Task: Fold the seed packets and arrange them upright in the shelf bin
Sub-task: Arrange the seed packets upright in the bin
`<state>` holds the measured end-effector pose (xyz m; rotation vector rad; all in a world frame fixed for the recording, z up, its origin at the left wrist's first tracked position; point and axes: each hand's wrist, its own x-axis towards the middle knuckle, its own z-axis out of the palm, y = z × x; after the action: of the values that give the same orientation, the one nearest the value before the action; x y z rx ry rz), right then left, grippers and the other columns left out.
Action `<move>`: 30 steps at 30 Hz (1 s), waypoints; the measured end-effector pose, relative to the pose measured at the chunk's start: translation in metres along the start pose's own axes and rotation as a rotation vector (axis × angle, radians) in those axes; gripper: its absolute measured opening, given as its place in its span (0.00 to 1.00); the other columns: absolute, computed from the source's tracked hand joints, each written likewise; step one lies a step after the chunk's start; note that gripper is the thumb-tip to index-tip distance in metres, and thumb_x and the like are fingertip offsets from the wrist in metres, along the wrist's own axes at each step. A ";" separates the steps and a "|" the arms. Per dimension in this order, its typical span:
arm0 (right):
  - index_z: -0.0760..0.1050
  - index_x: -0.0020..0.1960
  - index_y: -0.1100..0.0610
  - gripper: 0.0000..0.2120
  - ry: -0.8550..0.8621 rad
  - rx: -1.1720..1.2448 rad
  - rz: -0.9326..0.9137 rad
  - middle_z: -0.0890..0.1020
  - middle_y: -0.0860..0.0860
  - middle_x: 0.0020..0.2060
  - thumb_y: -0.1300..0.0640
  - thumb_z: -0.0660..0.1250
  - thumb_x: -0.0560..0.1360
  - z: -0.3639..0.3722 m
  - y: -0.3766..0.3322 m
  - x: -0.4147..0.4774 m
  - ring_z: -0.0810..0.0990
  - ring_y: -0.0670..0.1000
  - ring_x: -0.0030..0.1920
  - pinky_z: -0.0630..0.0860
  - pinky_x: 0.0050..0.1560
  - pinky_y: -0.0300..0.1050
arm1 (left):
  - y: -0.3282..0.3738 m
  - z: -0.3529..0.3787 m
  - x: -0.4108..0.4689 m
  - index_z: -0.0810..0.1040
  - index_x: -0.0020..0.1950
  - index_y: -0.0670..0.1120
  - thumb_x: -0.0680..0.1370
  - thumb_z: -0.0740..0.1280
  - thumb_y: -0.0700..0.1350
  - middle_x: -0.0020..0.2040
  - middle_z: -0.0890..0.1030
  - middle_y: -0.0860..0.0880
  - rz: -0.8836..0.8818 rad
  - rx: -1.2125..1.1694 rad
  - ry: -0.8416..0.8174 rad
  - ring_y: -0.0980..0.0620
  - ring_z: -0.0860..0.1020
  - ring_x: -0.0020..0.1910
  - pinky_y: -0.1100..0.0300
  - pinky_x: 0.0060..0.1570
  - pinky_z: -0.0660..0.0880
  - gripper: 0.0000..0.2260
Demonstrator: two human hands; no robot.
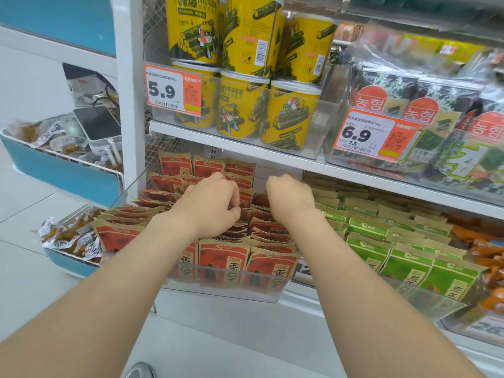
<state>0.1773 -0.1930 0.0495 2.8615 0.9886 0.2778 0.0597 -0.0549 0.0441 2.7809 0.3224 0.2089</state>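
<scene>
- Noted red seed packets (223, 257) packed in the clear bin (226, 289) on the lower shelf; upright and face-on along the near wall, leaning and overlapping through the middle and at the far left.
- Found left hand (210, 205) down over the middle rows, fingers curled, tips buried among packet tops; judged to be pinching one or more packets there.
- Found right hand (289, 197) just right of the left, curled like a fist, back of the hand facing near; fingers hidden, so cannot tell whether anything is held.
- Recorded key relation: disordered packets directly beneath and left of both hands, long edges running left to right, rows stacked near to far; left hand nearer the leaning stack.
- Judged next move to call for squaring packets straight up without dragging neighbouring rows.
- Beyond: green packets (381, 241) in the bin to the right, yellow tubs (245, 110) on the shelf above, price tag (173, 90), wrapped snacks (68, 238) in a blue tray (65, 261) at left.
</scene>
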 end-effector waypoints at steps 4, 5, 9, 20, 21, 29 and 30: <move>0.75 0.55 0.56 0.11 0.080 -0.043 -0.061 0.77 0.55 0.49 0.70 0.67 0.78 -0.012 0.003 -0.025 0.84 0.64 0.54 0.71 0.45 0.52 | 0.005 -0.004 -0.010 0.78 0.48 0.53 0.83 0.69 0.45 0.56 0.79 0.53 0.004 -0.010 0.064 0.48 0.76 0.59 0.44 0.64 0.76 0.05; 0.74 0.53 0.55 0.10 0.101 -0.040 -0.076 0.75 0.54 0.46 0.69 0.67 0.79 -0.016 0.004 -0.031 0.84 0.64 0.53 0.71 0.44 0.52 | 0.006 -0.005 -0.012 0.78 0.47 0.53 0.83 0.70 0.45 0.54 0.80 0.53 0.002 -0.023 0.082 0.49 0.77 0.57 0.45 0.62 0.77 0.06; 0.82 0.56 0.50 0.06 0.286 0.079 -0.079 0.82 0.51 0.45 0.58 0.67 0.82 -0.030 0.018 -0.056 0.84 0.61 0.48 0.73 0.39 0.49 | 0.011 -0.007 -0.021 0.78 0.48 0.54 0.83 0.71 0.48 0.46 0.80 0.56 -0.022 -0.101 0.137 0.52 0.77 0.45 0.48 0.54 0.79 0.05; 0.81 0.47 0.55 0.06 1.035 0.779 -0.017 0.82 0.46 0.36 0.53 0.72 0.81 -0.061 0.025 -0.110 0.79 0.50 0.35 0.75 0.37 0.52 | 0.074 -0.021 -0.048 0.75 0.52 0.48 0.85 0.70 0.51 0.59 0.86 0.55 0.251 -0.843 0.384 0.53 0.83 0.61 0.40 0.63 0.78 0.08; 0.82 0.45 0.54 0.06 1.026 0.853 0.005 0.82 0.45 0.34 0.54 0.74 0.80 -0.063 0.022 -0.113 0.79 0.48 0.34 0.75 0.38 0.51 | 0.081 -0.020 -0.051 0.74 0.55 0.48 0.86 0.69 0.50 0.57 0.86 0.53 0.284 -0.887 0.370 0.49 0.84 0.58 0.38 0.61 0.78 0.07; 0.87 0.45 0.50 0.05 0.618 1.435 0.229 0.88 0.45 0.35 0.50 0.80 0.76 -0.064 0.020 -0.117 0.87 0.44 0.37 0.85 0.45 0.48 | 0.101 -0.008 -0.051 0.73 0.61 0.57 0.87 0.65 0.50 0.50 0.83 0.48 0.046 -1.058 0.511 0.54 0.82 0.44 0.46 0.49 0.80 0.04; 0.86 0.42 0.48 0.06 0.601 1.389 0.237 0.87 0.43 0.33 0.52 0.80 0.76 -0.062 0.021 -0.116 0.86 0.42 0.36 0.84 0.45 0.46 | 0.100 -0.008 -0.049 0.74 0.60 0.57 0.87 0.65 0.50 0.51 0.83 0.49 -0.006 -1.087 0.513 0.53 0.83 0.45 0.44 0.51 0.82 0.03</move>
<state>0.0876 -0.2787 0.0975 4.3320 1.2308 0.7378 0.0304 -0.1569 0.0802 1.6223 0.2281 0.8165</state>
